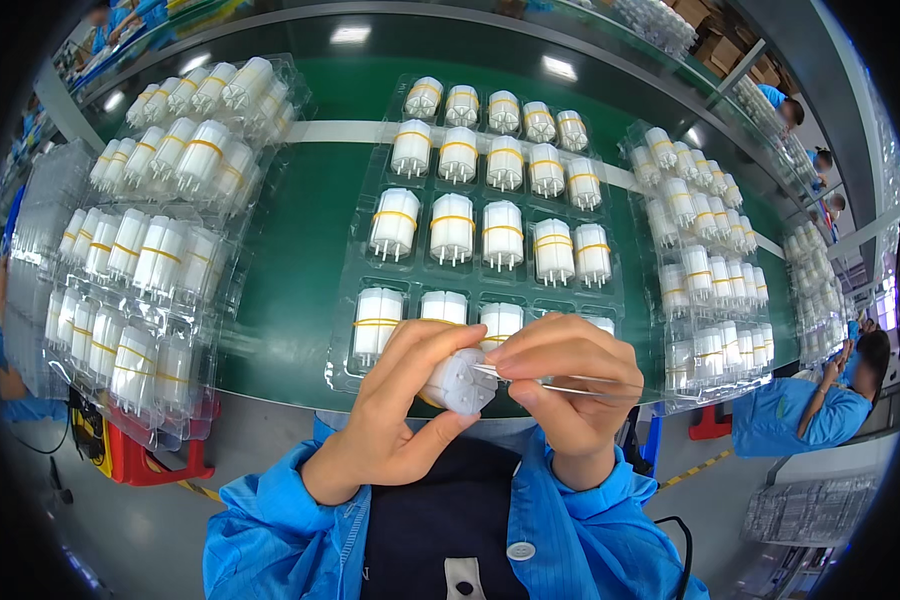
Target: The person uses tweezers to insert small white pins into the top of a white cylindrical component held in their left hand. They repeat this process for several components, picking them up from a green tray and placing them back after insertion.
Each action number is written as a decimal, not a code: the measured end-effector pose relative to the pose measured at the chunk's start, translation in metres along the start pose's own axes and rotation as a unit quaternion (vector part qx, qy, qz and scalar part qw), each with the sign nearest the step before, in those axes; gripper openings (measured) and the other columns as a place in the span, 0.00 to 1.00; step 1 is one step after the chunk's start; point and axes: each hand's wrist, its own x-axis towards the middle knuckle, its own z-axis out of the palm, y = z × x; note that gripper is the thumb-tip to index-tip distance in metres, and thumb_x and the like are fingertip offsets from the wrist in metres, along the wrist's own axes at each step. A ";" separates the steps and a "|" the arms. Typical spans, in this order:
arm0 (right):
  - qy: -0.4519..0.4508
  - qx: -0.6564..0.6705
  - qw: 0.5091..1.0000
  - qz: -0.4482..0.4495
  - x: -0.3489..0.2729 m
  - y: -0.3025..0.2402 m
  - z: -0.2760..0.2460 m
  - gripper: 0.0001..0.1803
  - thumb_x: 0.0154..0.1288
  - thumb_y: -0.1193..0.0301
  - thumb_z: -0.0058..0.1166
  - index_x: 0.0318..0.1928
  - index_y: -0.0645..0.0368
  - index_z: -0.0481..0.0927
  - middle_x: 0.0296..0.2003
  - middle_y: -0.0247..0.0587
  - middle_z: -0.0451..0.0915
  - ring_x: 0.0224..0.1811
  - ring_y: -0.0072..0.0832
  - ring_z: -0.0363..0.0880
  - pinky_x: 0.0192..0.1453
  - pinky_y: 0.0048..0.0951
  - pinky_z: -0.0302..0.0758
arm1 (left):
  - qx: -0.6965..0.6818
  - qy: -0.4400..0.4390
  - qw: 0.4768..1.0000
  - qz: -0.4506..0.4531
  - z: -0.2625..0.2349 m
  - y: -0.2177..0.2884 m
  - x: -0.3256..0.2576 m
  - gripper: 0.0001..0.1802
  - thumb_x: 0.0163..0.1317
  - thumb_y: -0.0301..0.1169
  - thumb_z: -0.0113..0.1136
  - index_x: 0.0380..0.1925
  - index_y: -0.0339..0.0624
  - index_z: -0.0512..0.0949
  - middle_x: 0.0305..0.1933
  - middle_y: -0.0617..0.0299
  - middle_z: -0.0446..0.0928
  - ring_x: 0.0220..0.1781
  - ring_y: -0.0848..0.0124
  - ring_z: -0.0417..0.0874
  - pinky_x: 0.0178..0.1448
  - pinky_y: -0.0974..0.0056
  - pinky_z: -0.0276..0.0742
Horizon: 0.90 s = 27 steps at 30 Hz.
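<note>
My left hand [385, 420] is wrapped round a white cylindrical plastic part [462, 384], its end face turned up toward my right hand. A bit of yellow band shows at the part's lower edge. My right hand [568, 385] pinches thin metal tweezers [598, 388], their tips at the end face of the part. Whether the tips grip anything is too small to tell. Just beyond my hands lies a clear plastic tray [342, 372] with rows of similar white parts [452, 228], each bound with a yellow band and with pins pointing toward me.
Stacked clear trays of white parts [138, 368] stand at the left, and more parts in trays [712, 272] at the right. All rest on a green work surface [285, 250]. A co-worker in blue [800, 415] sits at the far right. A red stool [150, 455] stands below, left.
</note>
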 end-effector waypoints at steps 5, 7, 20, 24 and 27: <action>0.012 -0.011 1.000 0.014 -0.002 0.000 0.000 0.08 0.51 0.83 0.64 0.34 0.65 0.85 0.32 0.45 0.86 0.33 0.35 0.86 0.36 0.28 0.81 | 0.005 0.002 1.000 0.001 0.000 -0.001 -0.001 0.32 0.53 0.26 0.65 0.60 0.29 0.70 0.53 0.45 0.73 0.53 0.52 0.75 0.58 0.56 0.70; 0.014 -0.012 1.000 0.018 -0.001 -0.001 0.000 0.07 0.51 0.83 0.64 0.34 0.65 0.85 0.32 0.45 0.86 0.33 0.35 0.86 0.36 0.28 0.81 | 0.011 0.004 1.000 0.007 0.001 -0.002 -0.001 0.32 0.53 0.26 0.65 0.60 0.29 0.71 0.53 0.45 0.73 0.53 0.52 0.75 0.58 0.57 0.70; -0.085 -0.110 0.990 0.028 0.010 -0.010 -0.004 0.08 0.52 0.81 0.63 0.36 0.64 0.86 0.32 0.45 0.85 0.32 0.33 0.84 0.35 0.29 0.79 | 0.180 0.010 0.980 0.090 -0.002 0.001 0.006 0.33 0.44 0.20 0.66 0.56 0.31 0.73 0.50 0.46 0.74 0.49 0.52 0.76 0.54 0.56 0.72; 0.110 0.161 0.979 0.058 -0.004 -0.001 -0.005 0.11 0.53 0.78 0.66 0.38 0.68 0.85 0.34 0.51 0.84 0.36 0.34 0.83 0.39 0.31 0.78 | 0.194 0.034 0.973 0.118 -0.003 0.001 0.010 0.31 0.46 0.20 0.70 0.54 0.32 0.71 0.52 0.44 0.75 0.50 0.56 0.78 0.53 0.59 0.75; 0.106 0.125 0.983 0.081 -0.010 -0.009 0.007 0.11 0.54 0.77 0.67 0.38 0.69 0.85 0.35 0.51 0.85 0.38 0.34 0.83 0.41 0.30 0.78 | 0.120 0.088 0.982 0.112 0.006 -0.014 0.007 0.35 0.46 0.16 0.69 0.56 0.36 0.67 0.55 0.44 0.74 0.51 0.56 0.78 0.54 0.59 0.75</action>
